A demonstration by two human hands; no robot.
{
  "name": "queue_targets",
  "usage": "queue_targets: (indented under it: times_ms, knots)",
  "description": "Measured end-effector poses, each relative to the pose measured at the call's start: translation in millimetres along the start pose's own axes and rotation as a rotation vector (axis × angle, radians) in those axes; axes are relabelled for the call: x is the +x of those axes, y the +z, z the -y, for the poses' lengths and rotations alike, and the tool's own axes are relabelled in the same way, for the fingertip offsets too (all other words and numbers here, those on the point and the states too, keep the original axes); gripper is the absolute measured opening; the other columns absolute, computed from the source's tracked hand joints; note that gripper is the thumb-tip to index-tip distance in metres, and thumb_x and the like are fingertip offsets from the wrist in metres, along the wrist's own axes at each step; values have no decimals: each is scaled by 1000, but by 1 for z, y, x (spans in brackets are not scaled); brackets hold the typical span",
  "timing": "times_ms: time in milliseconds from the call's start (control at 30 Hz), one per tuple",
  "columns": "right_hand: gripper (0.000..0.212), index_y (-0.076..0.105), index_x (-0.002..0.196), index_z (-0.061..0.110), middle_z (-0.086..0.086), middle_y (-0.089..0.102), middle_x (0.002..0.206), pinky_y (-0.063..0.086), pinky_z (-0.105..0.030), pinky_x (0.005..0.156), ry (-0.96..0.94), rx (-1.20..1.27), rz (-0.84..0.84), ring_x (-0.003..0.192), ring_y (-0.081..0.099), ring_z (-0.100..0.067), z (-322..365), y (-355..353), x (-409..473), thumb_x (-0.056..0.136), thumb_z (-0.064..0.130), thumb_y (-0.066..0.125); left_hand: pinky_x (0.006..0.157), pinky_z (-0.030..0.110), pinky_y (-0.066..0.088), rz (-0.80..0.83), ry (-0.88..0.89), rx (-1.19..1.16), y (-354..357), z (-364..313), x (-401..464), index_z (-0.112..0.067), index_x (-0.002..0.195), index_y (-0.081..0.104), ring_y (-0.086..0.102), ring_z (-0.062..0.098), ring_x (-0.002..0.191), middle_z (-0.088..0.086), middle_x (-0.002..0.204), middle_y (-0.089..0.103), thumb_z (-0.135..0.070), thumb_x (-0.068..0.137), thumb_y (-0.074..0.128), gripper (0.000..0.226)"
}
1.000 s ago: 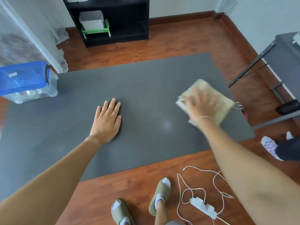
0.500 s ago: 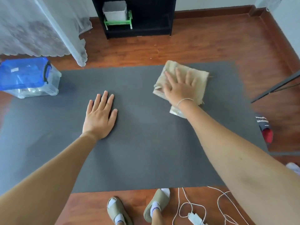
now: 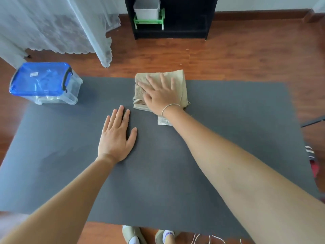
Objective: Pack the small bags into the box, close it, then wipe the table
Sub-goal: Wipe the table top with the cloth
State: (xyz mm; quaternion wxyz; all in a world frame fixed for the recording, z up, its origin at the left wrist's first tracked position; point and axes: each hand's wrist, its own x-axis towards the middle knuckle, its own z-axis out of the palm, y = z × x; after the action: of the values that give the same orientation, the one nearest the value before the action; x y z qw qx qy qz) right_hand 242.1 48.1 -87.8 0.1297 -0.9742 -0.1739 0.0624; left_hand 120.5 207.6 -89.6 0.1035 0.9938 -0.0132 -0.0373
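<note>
The right hand (image 3: 161, 95) lay flat, fingers spread, on the beige cloth (image 3: 177, 85) at the grey table's (image 3: 228, 120) far edge. The left hand (image 3: 115, 136) rested flat, fingers slightly apart, on bare tabletop. The blue-lidded box (image 3: 44, 82), closed, stood beyond its fingertips, leftward.

This is a room in a home. Reddish-brown wooden plank flooring (image 3: 246, 55) runs to a wooden skirting board, a sheer white lace curtain (image 3: 58, 27) hangs to the floor, a low black open shelf unit (image 3: 184, 16) stands against the wall, and slippered, socked feet (image 3: 131, 235) stand at the dark grey worktop's (image 3: 228, 111) near edge.
</note>
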Motion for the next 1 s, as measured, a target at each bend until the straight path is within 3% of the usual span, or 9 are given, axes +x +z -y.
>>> queue_targets:
  times_ms: [167,300,400,533,633,733,833,933,1000]
  knots:
    - [47,19,140,47,8,15,157,-4,-58,115,132,6,-6,144,5,-35,1,-1,28,94,39,18,119,36,0,-18,-51,17,2,1,3,-14,146,15,4,22,146,7,158,11,-51,85,19,71]
    - [47,18,141,46,8,17,157,-4,-58,115,-4,20,2,144,8,-35,41,4,41,95,38,19,118,34,-3,-19,-42,36,3,2,4,-15,146,13,2,21,146,6,158,9,-53,84,16,73]
    - [45,21,140,47,8,20,157,0,-55,116,26,12,-10,144,12,-32,13,-1,30,95,40,20,118,33,-4,-16,-37,34,4,5,5,-15,146,13,2,20,146,6,158,9,-52,85,18,72]
    - [45,20,139,49,6,16,157,4,-56,116,313,-14,-89,144,10,-32,-82,-22,-16,95,42,19,119,36,-1,-4,-25,33,3,5,3,-12,146,14,3,23,146,8,158,9,-49,86,22,71]
    - [48,11,142,47,6,5,159,3,-57,116,642,-64,-63,145,4,-31,-177,-47,-88,94,42,14,120,41,2,-3,-16,37,1,5,4,-9,145,15,4,26,146,11,158,10,-46,87,24,69]
    - [50,7,144,41,3,-1,159,4,-55,117,887,-61,-54,145,0,-32,-209,-58,-145,94,42,13,120,44,3,3,-20,47,2,3,5,-8,145,15,4,30,145,15,157,11,-40,91,29,64]
    - [50,9,144,42,4,2,159,5,-54,117,720,-20,-56,145,0,-34,-158,-43,-160,95,39,19,119,45,5,27,53,62,-2,-4,3,-9,144,19,7,32,144,14,156,14,-35,94,30,58]
    - [48,22,140,46,4,21,157,15,-54,113,164,-68,14,143,16,-35,-73,-11,-199,93,41,27,119,45,7,65,171,69,-7,-11,0,-12,144,23,11,31,144,12,156,17,-32,95,34,54]
    - [49,27,138,46,5,30,153,22,-53,112,-12,-142,81,140,26,-33,-60,-6,-243,89,45,25,119,45,7,94,232,65,-7,-19,-10,-13,144,23,11,31,144,11,157,17,-33,95,36,54]
